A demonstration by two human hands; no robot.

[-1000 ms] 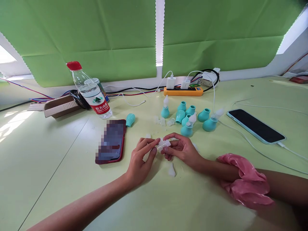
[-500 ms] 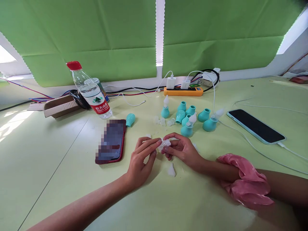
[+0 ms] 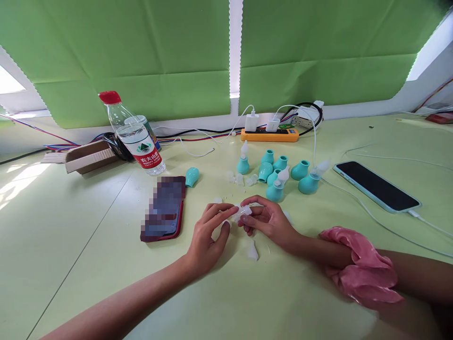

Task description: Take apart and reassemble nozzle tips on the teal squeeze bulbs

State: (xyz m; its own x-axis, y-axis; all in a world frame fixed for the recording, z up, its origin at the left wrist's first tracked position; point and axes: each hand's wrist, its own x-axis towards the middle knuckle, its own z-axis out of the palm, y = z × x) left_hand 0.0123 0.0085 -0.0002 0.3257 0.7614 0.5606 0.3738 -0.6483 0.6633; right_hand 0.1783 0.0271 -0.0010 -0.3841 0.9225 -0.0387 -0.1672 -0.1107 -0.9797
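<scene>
My left hand (image 3: 207, 233) and my right hand (image 3: 267, 219) meet at the middle of the pale green table (image 3: 88, 264). Both pinch a small clear plastic piece (image 3: 239, 211) between their fingertips. A clear cone-shaped tip (image 3: 252, 250) lies on the table just below the hands. Behind them stands a cluster of several teal rubber bulbs (image 3: 279, 172), some with clear tips fitted. One more teal bulb (image 3: 191, 176) lies apart to the left. A pink scrunchie (image 3: 357, 267) sits on my right wrist.
A red-cased phone (image 3: 163, 208) lies left of my hands, a second phone (image 3: 377, 185) on a white cable at the right. A water bottle (image 3: 132, 134), a cardboard box (image 3: 90, 156) and an orange power strip (image 3: 271, 133) stand along the back. Small clear parts (image 3: 242, 179) lie scattered.
My left fingers have shifted slightly on the clear piece, the thumb dropping a little. Everything else on the table is where it was.
</scene>
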